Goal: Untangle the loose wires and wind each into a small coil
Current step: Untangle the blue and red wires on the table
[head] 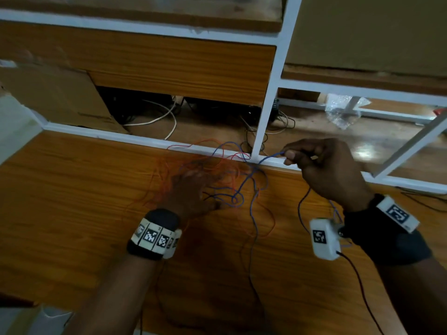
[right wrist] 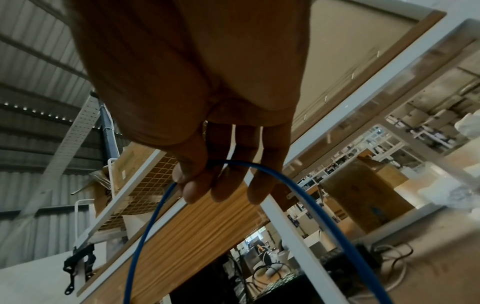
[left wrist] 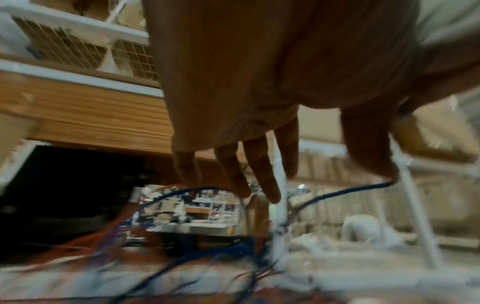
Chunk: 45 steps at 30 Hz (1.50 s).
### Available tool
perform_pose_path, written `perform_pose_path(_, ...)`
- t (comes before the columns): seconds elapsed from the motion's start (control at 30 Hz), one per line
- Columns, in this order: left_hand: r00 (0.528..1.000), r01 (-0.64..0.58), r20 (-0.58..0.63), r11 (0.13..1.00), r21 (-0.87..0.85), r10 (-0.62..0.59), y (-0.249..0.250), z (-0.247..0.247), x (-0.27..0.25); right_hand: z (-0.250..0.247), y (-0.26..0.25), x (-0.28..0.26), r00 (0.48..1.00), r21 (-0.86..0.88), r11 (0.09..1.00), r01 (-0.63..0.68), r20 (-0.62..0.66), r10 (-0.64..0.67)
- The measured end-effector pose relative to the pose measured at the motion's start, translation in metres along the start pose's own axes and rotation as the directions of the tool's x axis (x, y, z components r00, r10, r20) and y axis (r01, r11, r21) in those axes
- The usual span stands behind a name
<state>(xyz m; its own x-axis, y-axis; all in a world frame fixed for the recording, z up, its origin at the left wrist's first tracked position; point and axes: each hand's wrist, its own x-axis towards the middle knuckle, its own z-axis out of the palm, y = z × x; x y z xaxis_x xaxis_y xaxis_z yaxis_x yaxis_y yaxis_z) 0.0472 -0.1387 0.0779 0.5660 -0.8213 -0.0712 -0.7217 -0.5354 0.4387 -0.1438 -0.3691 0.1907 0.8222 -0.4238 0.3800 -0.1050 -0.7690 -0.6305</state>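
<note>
While the right hand (head: pixel 331 170) pinches a blue wire (right wrist: pixel 298 189), red wires (head: pixel 193 163) lie tangled at the wooden tabletop's (head: pixel 72 201) far edge. Left hand (head: pixel 191 192) rests spread on them, beside a white shelf frame (head: pixel 268 97).

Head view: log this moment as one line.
right hand: pinches blue wire, lifted | left hand: fingers spread on orange-and-blue tangle | wooden tabletop | coils: none yet

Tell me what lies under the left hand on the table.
The left hand rests, fingers spread, on the tangle of orange wires and blue wire; strands beneath the palm are hidden.
</note>
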Motion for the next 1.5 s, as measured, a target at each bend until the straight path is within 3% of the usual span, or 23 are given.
perform_pose_path(0.1, 0.994, -0.105, -0.018, 0.969, -0.225, 0.104, 0.035, 0.008, 0.000, 0.005, -0.001, 0.001, 1.000, 0.101, 0.995, 0.003, 0.003, -0.003)
perform_pose_path(0.2, 0.980, -0.198, -0.111, 0.812, -0.549, 0.164, 0.048, 0.026, -0.008, -0.001, -0.002, 0.001, 0.999, 0.143, 0.990, -0.012, -0.031, 0.017)
perform_pose_path(0.3, 0.980, -0.196, -0.116, 0.681, -0.705, 0.161, 0.050, 0.042, -0.018, -0.012, 0.004, -0.001, 0.996, 0.082, 0.996, -0.046, -0.067, 0.051)
perform_pose_path(0.4, 0.985, -0.152, -0.160, 0.724, -0.673, 0.059, 0.041, 0.058, -0.019, -0.023, 0.019, -0.006, 0.993, -0.003, 0.998, -0.065, -0.098, 0.064)
perform_pose_path(0.47, 0.964, -0.122, -0.254, 0.706, -0.697, -0.084, 0.026, 0.060, -0.015, -0.031, 0.032, -0.013, 0.997, -0.122, 0.991, -0.048, -0.069, 0.039)
perform_pose_path(0.57, 0.941, -0.033, -0.269, 0.733, -0.680, -0.207, 0.002, 0.038, -0.017, -0.045, 0.051, -0.030, 0.997, -0.278, 0.958, -0.064, -0.067, 0.047)
perform_pose_path(0.63, 0.954, -0.014, -0.231, 0.741, -0.671, -0.191, -0.006, 0.024, -0.023, -0.059, 0.064, -0.042, 0.992, -0.301, 0.946, -0.118, -0.087, 0.096)
perform_pose_path(0.7, 0.973, 0.003, -0.182, 0.796, -0.606, -0.142, -0.005, 0.016, -0.023, -0.067, 0.075, -0.053, 0.983, -0.370, 0.912, -0.176, -0.012, 0.184)
perform_pose_path(0.8, 0.981, 0.016, -0.164, 0.885, -0.464, -0.104, -0.001, 0.014, -0.013, -0.053, 0.082, -0.065, 0.915, -0.539, 0.801, -0.261, 0.126, 0.382)
perform_pose_path(0.87, 0.986, 0.004, -0.152, 0.918, -0.397, -0.071, 0.006, 0.019, -0.005, -0.034, 0.077, -0.065, 0.925, -0.619, 0.764, -0.183, 0.155, 0.347)
perform_pose_path(0.97, 0.988, -0.036, -0.153, 0.935, -0.354, -0.020, 0.020, 0.035, 0.002, 0.008, 0.044, -0.057, 0.944, -0.451, 0.891, -0.053, 0.269, 0.192)
perform_pose_path(1.07, 0.974, -0.131, -0.219, 0.936, -0.328, 0.059, 0.032, 0.037, 0.006, 0.066, 0.009, -0.049, 0.894, -0.328, 0.945, 0.016, 0.429, 0.133)
perform_pose_path(1.13, 0.969, -0.169, -0.232, 0.921, -0.352, 0.089, 0.031, 0.034, 0.005, 0.096, 0.001, -0.044, 0.876, -0.320, 0.947, 0.037, 0.466, 0.123)
perform_pose_path(1.2, 0.969, -0.160, -0.237, 0.908, -0.388, 0.070, 0.028, 0.030, 0.000, 0.101, 0.002, -0.037, 0.904, -0.298, 0.954, 0.027, 0.414, 0.103)
perform_pose_path(1.3, 0.989, -0.047, -0.146, 0.894, -0.445, -0.020, 0.020, 0.027, -0.007, 0.078, 0.003, -0.021, 0.956, -0.343, 0.937, 0.063, 0.291, 0.042)
perform_pose_path(1.5, 0.979, 0.056, -0.181, 0.973, -0.224, -0.097, -0.029, 0.037, -0.017, -0.016, 0.017, 0.008, 1.000, -0.366, 0.930, 0.008, -0.010, -0.013)
